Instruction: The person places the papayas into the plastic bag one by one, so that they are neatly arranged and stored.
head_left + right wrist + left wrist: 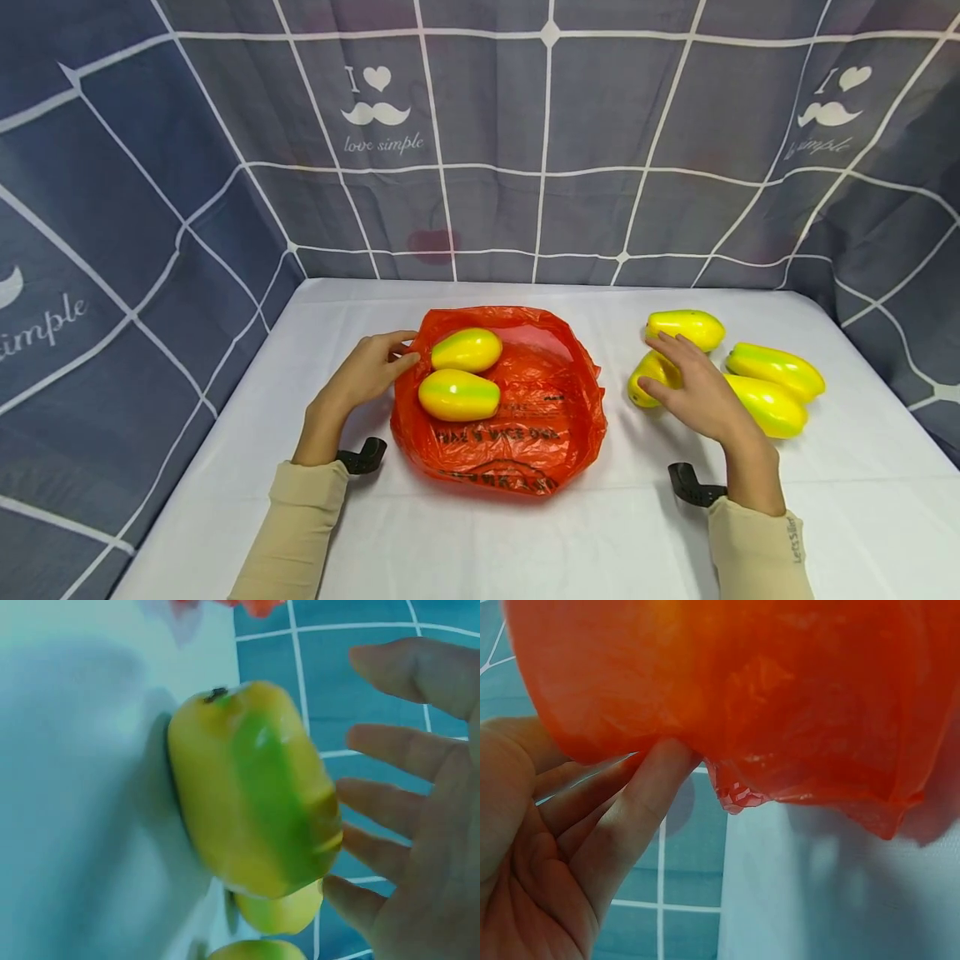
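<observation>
A red plastic bag point(547, 375) lies spread open on the white table, its rim rolled out into a round. Two yellow-green papayas point(467, 350) rest inside it on the left. My left hand point(363, 371) pinches the bag's left rim between thumb and fingers, which shows closely in the left wrist view. Over on the right, my right hand point(697, 392) hovers with spread fingers just above a papaya point(647, 385). In the right wrist view that papaya point(255, 787) stands near the fingertips, ungrasped; whether they touch it I cannot tell.
Around the right hand lie more papayas: one behind it point(686, 327) and two to its right point(776, 371). White tablecloth point(525, 542) covers the table. A dark grey checked curtain point(487, 208) hangs along the back and both sides. Each wrist carries a black camera mount point(363, 457).
</observation>
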The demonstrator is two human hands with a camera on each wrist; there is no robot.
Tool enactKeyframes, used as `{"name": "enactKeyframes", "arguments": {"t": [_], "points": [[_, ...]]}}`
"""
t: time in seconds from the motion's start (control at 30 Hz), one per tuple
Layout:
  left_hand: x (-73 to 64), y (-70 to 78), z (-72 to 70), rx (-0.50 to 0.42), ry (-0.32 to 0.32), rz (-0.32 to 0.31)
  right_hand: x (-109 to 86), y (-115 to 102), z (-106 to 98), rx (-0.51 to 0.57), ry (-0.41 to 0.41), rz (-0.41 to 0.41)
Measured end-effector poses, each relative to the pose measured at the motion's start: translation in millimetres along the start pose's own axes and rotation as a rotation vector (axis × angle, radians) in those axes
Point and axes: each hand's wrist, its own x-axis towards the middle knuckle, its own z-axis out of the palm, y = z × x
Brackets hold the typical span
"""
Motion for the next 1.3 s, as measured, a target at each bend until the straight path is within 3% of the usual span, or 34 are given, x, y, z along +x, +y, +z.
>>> {"name": "enactKeyframes", "arguments": {"t": [0.2, 0.4, 0.63, 1.1, 1.3], "points": [[-1.3, 0.1, -1.1, -0.006, -0.001, -0.006, -2.5, 10, 1, -0.079, -0.04, 0.019], [-1.9, 0.0, -1.8, -0.014, -0.005, -0.009, -4.1, 14, 3, -0.153, 0.042, -0.001], [-3.0, -0.7, -1.2, -0.014, -0.01, -0.027, -2.6, 24, 11, -0.085, 0.132, 0.005], [-1.2, 2.5, -4.8, -0.017, 0.017, -0.027, 4.0, 31, 16, -0.055, 0.123, -0.016], [-0.4, 3.2, -4.8, -0.019, 0.035, -0.064, 4.2, 30, 16, -0.058, 0.141, -0.001]]}}
